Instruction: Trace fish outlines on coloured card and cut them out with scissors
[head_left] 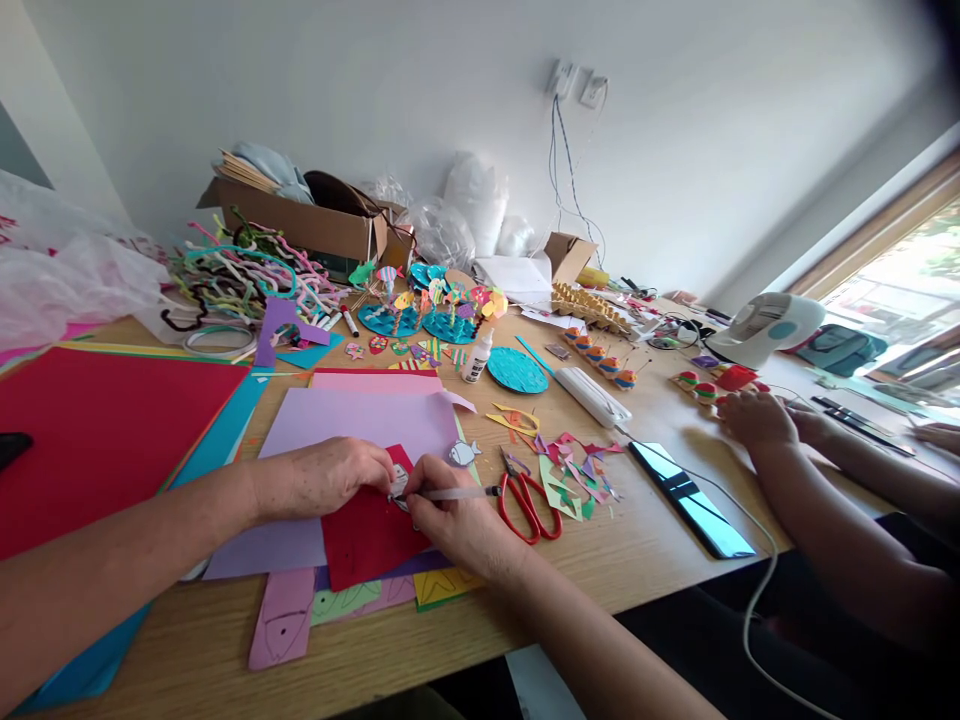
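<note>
My left hand [330,478] presses down on a small grey paper fish cut-out [400,484] that lies on a red paper sheet [367,535]; its fingers are curled and pinched on the cut-out. My right hand [450,520] grips a white pen [457,493] with its tip at the cut-out's edge. The red sheet lies over a lilac sheet [352,425]. Another small fish cut-out [463,453] lies just beyond my hands.
Red-handled scissors [527,500] and paper scraps [574,470] lie right of my right hand. A phone [690,497], glue bottle [477,358], teal discs [517,370], pipe cleaners [240,275] and boxes [315,225] crowd the table. Another person's hands [757,418] work at right.
</note>
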